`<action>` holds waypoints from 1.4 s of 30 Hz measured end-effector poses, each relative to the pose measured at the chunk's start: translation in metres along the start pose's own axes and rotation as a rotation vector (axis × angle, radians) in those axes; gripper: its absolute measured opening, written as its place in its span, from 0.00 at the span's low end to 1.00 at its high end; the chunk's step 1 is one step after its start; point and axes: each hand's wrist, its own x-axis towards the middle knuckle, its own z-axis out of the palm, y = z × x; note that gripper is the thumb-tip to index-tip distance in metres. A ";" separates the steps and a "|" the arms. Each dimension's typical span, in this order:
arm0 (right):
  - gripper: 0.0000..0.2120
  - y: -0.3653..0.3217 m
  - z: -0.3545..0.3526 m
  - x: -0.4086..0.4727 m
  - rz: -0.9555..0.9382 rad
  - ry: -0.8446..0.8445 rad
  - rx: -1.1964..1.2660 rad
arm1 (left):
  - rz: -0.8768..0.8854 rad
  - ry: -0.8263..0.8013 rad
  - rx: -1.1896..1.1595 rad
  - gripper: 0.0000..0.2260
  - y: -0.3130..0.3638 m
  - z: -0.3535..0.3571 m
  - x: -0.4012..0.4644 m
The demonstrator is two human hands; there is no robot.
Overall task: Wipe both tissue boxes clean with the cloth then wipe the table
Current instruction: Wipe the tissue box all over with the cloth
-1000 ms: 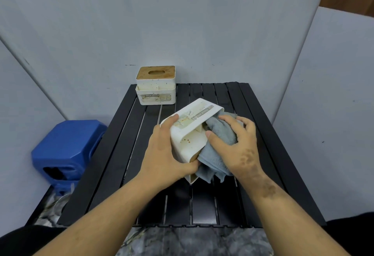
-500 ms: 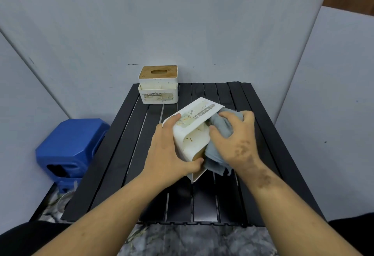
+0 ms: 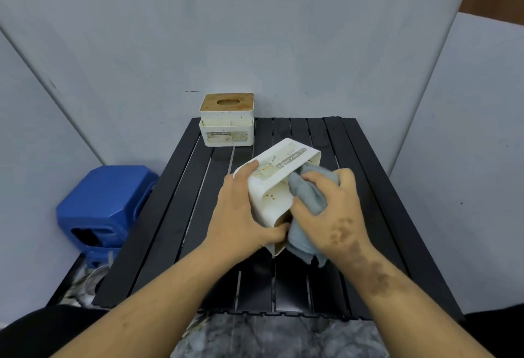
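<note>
A white tissue box (image 3: 273, 196) with brown specks is tipped on its side over the middle of the black slatted table (image 3: 175, 216). My left hand (image 3: 241, 213) grips its left and lower edges. My right hand (image 3: 331, 213) presses a bunched grey-blue cloth (image 3: 307, 196) against the box's right side, and the cloth hangs down below my palm. A second white tissue box (image 3: 226, 121) with a wooden lid stands upright at the table's far left corner, apart from both hands.
Grey partition walls close in behind and on both sides of the table. A blue plastic stool (image 3: 105, 204) sits on the floor left of the table. The near table edge (image 3: 283, 313) borders a marbled floor.
My right hand has slid the cloth up along the box's right side toward its far end. My left hand keeps the same grip; the box is slightly more tilted.
</note>
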 end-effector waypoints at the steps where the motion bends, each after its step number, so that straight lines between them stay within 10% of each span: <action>1: 0.14 -0.003 -0.002 -0.007 -0.006 -0.008 -0.003 | -0.002 -0.003 -0.009 0.51 0.000 0.000 0.000; 34: 0.11 -0.042 0.012 -0.024 -0.258 -0.166 -0.198 | 0.050 0.001 0.006 0.42 0.000 0.003 -0.002; 42: 0.19 -0.012 -0.021 0.002 -0.181 -0.223 -0.116 | 0.074 -0.076 0.028 0.55 -0.003 -0.004 0.000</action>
